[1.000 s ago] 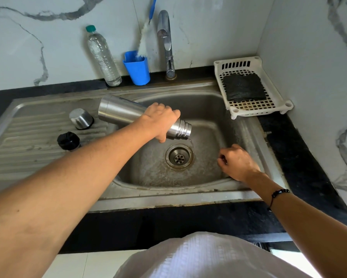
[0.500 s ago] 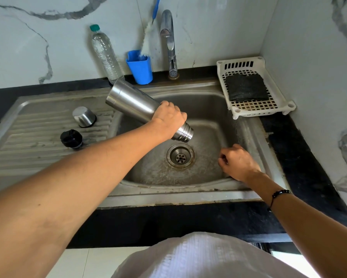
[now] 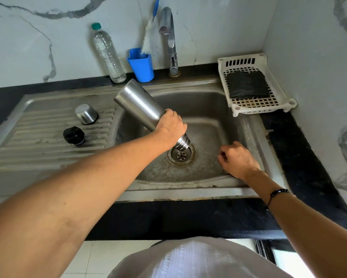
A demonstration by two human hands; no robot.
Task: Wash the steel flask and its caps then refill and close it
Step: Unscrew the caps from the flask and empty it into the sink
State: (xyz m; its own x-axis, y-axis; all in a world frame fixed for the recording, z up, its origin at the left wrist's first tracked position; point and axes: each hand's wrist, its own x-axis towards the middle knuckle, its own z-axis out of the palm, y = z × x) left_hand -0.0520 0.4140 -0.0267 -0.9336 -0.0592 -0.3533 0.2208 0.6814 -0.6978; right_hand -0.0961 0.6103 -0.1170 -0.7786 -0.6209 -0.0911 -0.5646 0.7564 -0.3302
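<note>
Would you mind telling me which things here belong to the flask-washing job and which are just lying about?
Part of the job:
steel flask, tipped mouth-down over the drain, gripped by the left hand
steel cap and black cap on the drainboard
tap
sink

Lying about:
plastic bottle
blue cup
white basket

Counted around the stainless steel sink basin (image 3: 206, 101): one cylindrical steel flask (image 3: 140, 108), two caps left of it, a rounded steel cap (image 3: 86, 113) and a black plastic stopper (image 3: 74, 135), and one clear plastic bottle (image 3: 108, 55) behind.
</note>
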